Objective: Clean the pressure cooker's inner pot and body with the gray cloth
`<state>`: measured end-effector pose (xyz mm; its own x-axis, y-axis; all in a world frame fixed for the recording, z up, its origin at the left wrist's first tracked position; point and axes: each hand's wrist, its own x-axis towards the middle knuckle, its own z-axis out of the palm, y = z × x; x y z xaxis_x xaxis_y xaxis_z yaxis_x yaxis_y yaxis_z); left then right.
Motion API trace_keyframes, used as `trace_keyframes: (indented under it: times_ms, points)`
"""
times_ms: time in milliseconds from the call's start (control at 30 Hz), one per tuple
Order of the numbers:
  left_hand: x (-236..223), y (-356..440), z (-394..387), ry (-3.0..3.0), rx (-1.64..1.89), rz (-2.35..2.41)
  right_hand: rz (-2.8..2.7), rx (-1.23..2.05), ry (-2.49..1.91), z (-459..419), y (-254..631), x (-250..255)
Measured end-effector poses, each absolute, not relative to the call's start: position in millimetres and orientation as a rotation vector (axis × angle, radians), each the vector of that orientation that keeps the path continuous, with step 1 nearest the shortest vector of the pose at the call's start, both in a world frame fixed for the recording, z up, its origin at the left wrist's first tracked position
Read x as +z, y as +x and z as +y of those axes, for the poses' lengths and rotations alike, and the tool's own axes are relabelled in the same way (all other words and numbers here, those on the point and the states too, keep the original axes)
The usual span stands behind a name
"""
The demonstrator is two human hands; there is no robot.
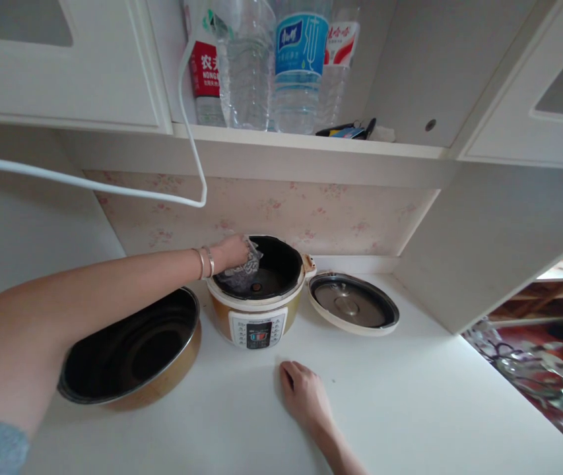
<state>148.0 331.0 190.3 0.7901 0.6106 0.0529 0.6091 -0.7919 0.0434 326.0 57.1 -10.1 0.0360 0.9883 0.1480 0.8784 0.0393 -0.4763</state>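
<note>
At centre frame, left hand [231,252], fingers grasping a patterned cloth [244,269] inside the cooker [220,315], best pressed lightly; lower centre, right hand [305,394], loosely clenched, better bracing the cooker.

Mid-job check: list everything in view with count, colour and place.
Cooker: 1, white and gold, mid-counter
Pot: 1, black inside, gold outside, left of cooker
Lid: 1, pale rim, dark inside, right of cooker
Crumpled cloth or bag: 1, grey patterned, inside cooker
Bottles: at least 4, clear, red or blue labels, shelf
Cord: 1, white, upper left
Counter: 1, white, below
Clutter: count unclear, mixed, lower right
Left hand: 1, gripping crumpled cloth or bag
Right hand: 1, curled, on counter
</note>
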Motion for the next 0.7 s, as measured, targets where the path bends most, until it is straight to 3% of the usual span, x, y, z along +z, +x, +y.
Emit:
trace_keyframes:
  times_ms: [233,367,500,700]
  points:
    - [195,186,337,3.586,-0.135,0.357,-1.866,0.357,-1.876,58,326,-9]
    - [195,215,328,3.609,-0.312,0.043,-1.844,0.375,-1.885,59,327,-10]
    - [192,222,327,3.552,-0.275,-0.189,-1.836,0.388,-1.876,60,328,-11]
    - [200,192,348,3.546,-0.116,0.608,-1.841,0.384,-1.871,60,329,-11]
